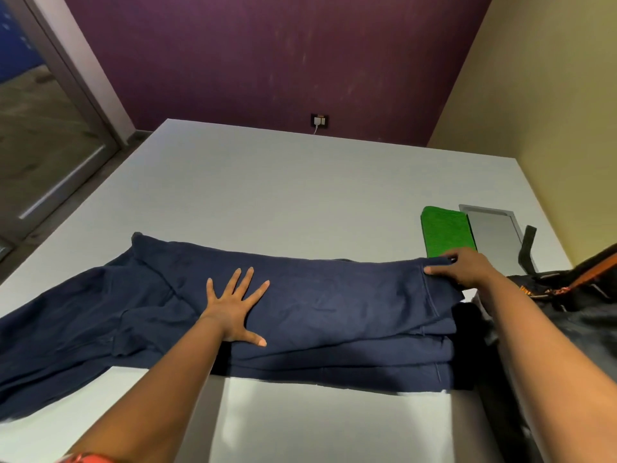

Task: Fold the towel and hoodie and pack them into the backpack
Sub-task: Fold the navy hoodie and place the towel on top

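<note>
I see a big white table (300, 182) that fills most of the view. On it lies the navy blue hoodie (334, 315), stretched out from left to right near the front edge. Its right part is folded into flat layers, one on top of the other. Its left part is loose and crumpled, and some of it hangs over the table's front edge.

At the far right sits the black backpack (581, 295) with orange trim. Part of it is cut off by the edge of the view, so I cannot tell if it is open.

The left hand (233, 309) lies flat on the middle of the hoodie, fingers spread wide, pressing down. The right hand (464, 267) holds the hoodie's far right corner, with the thumb on top and the fingers curled around the cloth.

The green towel (445, 233) is folded and lies on the table just behind the right hand. Beside it is a grey metal plate (494, 232) set in the table.
</note>
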A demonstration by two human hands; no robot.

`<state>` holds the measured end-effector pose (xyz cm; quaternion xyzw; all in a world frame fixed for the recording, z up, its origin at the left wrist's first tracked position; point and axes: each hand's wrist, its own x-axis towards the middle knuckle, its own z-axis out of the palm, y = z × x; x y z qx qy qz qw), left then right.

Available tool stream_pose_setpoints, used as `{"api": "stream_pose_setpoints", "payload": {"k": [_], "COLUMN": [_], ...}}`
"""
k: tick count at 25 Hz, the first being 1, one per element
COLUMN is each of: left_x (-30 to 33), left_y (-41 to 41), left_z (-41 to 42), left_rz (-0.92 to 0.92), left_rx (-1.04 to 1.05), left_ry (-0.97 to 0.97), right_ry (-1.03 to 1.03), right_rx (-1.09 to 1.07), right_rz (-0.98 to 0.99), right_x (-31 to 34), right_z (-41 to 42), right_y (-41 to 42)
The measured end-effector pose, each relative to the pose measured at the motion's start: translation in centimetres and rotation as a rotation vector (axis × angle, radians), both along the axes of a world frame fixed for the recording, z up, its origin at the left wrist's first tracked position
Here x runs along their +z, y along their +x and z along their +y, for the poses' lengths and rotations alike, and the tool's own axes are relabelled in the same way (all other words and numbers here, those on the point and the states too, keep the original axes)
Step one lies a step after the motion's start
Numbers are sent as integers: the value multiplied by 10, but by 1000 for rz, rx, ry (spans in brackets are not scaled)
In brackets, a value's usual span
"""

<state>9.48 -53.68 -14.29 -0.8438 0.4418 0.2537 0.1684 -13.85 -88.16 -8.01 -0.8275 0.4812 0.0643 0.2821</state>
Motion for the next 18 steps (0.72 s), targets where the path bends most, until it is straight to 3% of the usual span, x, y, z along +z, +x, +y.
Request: {"api": "stream_pose_setpoints", "payload": {"k": [2,3,6,11,18], "left_x": [2,3,8,7,-16], "left_y": [-3,-4,-8,-29,-55], "left_z": [-1,-2,-8,-17,-1], "left_rz": [-5,-8,16,101,37], "left_rx": [18,25,39,45,1], "left_ry": [12,23,39,-9,-111], "right_ry": [17,-12,-64,302,316], "right_rx": [-212,-242,-153,-214,-86], "right_rz": [-182,-147,105,50,46], "right_x": [2,0,-7,-20,-40], "right_z": [-6,-9,-5,17,31], "right_y": [-7,-10,-14,-6,-3]}}
